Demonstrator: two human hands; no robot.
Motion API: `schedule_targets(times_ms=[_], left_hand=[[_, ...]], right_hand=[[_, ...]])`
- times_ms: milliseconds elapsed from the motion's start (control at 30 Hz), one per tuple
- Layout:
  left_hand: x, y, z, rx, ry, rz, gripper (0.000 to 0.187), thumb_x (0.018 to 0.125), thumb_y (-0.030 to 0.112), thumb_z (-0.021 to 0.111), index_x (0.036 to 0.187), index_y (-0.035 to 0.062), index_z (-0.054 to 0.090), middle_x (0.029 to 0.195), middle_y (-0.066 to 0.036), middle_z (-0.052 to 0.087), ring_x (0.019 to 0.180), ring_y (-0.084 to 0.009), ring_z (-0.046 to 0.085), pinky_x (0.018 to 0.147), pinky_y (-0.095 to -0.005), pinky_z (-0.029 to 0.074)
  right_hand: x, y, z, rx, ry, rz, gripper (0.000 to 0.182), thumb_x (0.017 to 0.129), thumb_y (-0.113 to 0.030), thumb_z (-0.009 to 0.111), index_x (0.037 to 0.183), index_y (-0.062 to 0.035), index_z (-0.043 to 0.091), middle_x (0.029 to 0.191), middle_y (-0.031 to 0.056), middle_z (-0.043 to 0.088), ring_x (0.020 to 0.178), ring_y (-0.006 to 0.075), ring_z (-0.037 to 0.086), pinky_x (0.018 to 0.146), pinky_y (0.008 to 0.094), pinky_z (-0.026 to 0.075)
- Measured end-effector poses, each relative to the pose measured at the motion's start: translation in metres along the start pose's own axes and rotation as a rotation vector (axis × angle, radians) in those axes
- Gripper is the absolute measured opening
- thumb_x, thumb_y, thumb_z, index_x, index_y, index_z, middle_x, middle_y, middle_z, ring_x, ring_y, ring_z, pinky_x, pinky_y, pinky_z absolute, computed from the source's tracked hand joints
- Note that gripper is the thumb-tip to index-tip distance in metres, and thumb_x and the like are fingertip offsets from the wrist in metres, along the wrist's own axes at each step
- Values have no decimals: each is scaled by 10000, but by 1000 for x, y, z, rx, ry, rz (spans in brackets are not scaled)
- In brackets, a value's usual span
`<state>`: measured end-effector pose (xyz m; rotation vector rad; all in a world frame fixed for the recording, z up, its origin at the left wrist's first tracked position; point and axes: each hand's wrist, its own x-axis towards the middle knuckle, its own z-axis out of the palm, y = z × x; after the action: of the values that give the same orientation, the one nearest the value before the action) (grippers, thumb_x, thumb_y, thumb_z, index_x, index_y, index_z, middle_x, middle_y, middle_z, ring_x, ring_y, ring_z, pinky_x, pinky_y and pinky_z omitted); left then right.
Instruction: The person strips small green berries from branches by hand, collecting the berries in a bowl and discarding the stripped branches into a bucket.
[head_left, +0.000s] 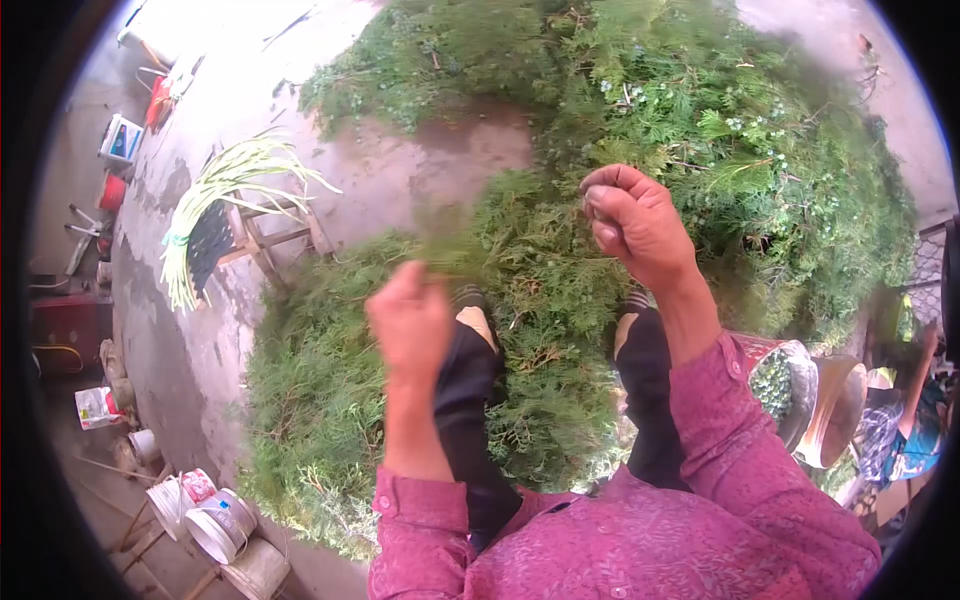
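My left hand [410, 315] is closed and smeared by motion in front of my legs. A blurred green evergreen sprig [447, 238] sticks up from its fingers. To the right and higher, my right hand [640, 215] has its fingers curled, thumb against the forefinger; whatever they pinch is too small or hidden to name. Beneath both hands spreads a thick heap of cut evergreen branches [540, 340], reaching round my feet. Farther up and right, the larger pile [720, 130] carries pale bluish-green berries.
By my right elbow stands a bucket [803, 395] holding small green berries, with another container [838, 410] beside it. A wooden stool [262, 240] with a bundle of long green stalks [235, 175] is at left. Several white buckets [220, 525] sit lower left. Another person [905, 430] is at far right.
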<state>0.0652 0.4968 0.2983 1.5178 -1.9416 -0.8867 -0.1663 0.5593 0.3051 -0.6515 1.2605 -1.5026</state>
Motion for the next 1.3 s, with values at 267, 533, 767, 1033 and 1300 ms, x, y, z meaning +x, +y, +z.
schedule_targets(times_ms=[267, 533, 767, 1033, 1300], left_hand=[[8, -29, -26, 731, 182, -227, 657, 709, 333, 675, 1255, 62, 432, 1287, -172, 419, 1166, -323, 395, 915, -473, 325], [9, -2, 11, 502, 126, 144, 568, 735, 289, 657, 1223, 60, 476, 1279, -185, 421, 1170, -339, 377, 938, -480, 315], [4, 5, 24, 318, 32, 112, 539, 744, 305, 651, 1200, 70, 489, 1262, -180, 432, 1155, -334, 397, 930, -462, 339], [-21, 40, 50, 152, -29, 224, 504, 710, 290, 668, 1128, 43, 532, 1198, -203, 468, 1111, -356, 423, 912, -453, 350], [-12, 41, 51, 168, -96, 226, 497, 728, 270, 650, 1139, 18, 529, 1221, -215, 458, 1119, -355, 422, 941, -429, 346]], right_hand=[[8, -3, -14, 193, 104, 66, 58, 831, -91, 555, 868, -50, 538, 679, 11, 523, 471, 46, 460, 376, 168, 321], [-70, -13, -91, 250, 543, -35, 64, 834, -96, 540, 874, -72, 497, 720, 41, 500, 484, 55, 377, 379, 178, 265], [-258, -26, -218, -1205, 1251, 12, 314, 805, -219, 533, 1034, -7, 569, 768, 168, 628, 622, 211, 615, 572, 322, 474], [-264, -5, -246, -1653, 606, 587, 378, 696, -368, 603, 796, -7, 653, 841, 202, 627, 800, 329, 607, 703, 387, 456], [-51, 47, -153, -1574, 45, 282, 323, 680, -300, 599, 848, -25, 617, 820, 199, 610, 778, 348, 592, 718, 400, 465]])
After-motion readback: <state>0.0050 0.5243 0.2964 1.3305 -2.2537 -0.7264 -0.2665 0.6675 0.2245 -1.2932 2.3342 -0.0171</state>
